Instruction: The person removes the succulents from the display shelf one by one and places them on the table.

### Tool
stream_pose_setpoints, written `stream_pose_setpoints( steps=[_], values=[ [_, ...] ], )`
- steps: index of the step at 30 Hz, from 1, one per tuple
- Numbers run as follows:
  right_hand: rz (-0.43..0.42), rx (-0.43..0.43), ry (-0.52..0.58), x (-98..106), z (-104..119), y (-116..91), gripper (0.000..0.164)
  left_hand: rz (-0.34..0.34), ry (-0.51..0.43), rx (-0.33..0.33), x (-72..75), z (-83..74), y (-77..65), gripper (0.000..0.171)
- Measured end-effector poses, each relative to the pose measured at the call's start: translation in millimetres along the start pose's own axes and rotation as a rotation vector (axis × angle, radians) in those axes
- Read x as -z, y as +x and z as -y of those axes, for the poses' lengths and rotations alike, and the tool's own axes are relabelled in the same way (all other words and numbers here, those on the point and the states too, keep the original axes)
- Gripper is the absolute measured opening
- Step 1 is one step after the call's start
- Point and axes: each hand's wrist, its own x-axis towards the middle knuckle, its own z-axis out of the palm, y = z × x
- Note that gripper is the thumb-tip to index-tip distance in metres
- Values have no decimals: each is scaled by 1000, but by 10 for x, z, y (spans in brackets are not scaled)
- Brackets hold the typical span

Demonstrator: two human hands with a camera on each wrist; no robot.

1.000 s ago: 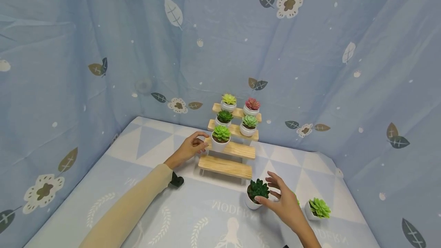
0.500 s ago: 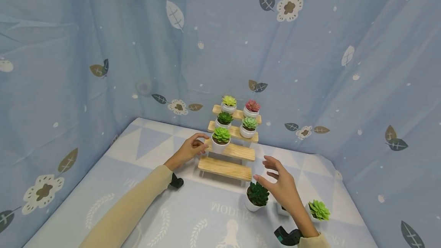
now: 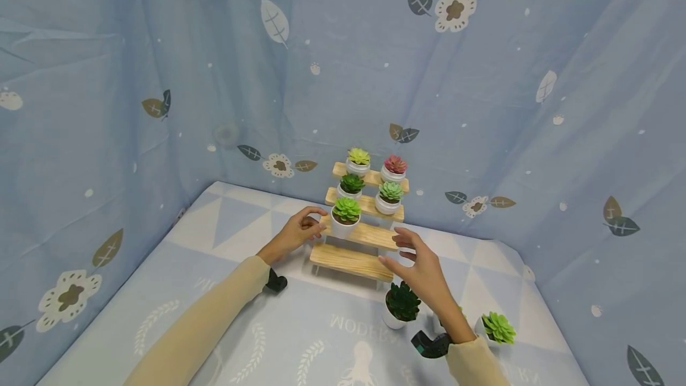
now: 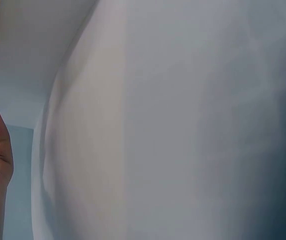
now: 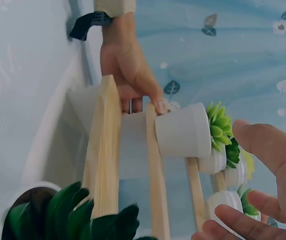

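My left hand is at the left end of a tiered wooden plant stand. In the right wrist view its thumb lies on one shelf's end with the fingers beneath, gripping the board. Right beside that thumb, a bright green succulent in a white pot stands on the second shelf from the bottom. My right hand is held near the stand's right end, thumb and fingers spread, holding nothing. Below it, a dark green succulent in a white pot stands on the table.
Higher shelves hold a yellow-green succulent, a red one, a dark green one and a pale green one. On the table at right is another light green succulent; one more is partly hidden behind my right wrist.
My right hand has left the dark green potted succulent and moved up and left to the stand's right end, empty. The left hand has stayed at the stand.
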Motion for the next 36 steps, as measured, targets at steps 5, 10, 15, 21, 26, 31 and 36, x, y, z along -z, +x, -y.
stream_pose_setpoints(
  steps=[5,10,15,21,26,31,36],
  values=[
    [5,18,12,-67,46,98,81,2,1,-6,-4,-8,-2,39],
    [15,29,33,-146,82,198,80,-1,4,-8,-8,-8,0,40],
    [30,12,63,-234,115,284,80,-6,10,6,-12,-14,-8,39],
    [31,25,79,-336,141,362,81,-4,12,4,-18,-24,-18,39],
    [22,24,80,-411,165,422,78,-8,15,2,-17,-18,-15,39],
    [13,4,90,-474,191,484,81,-7,-1,7,-12,-24,-4,39],
    [17,-20,84,-536,197,540,85,-3,-13,11,-9,-23,4,41]
  ],
)
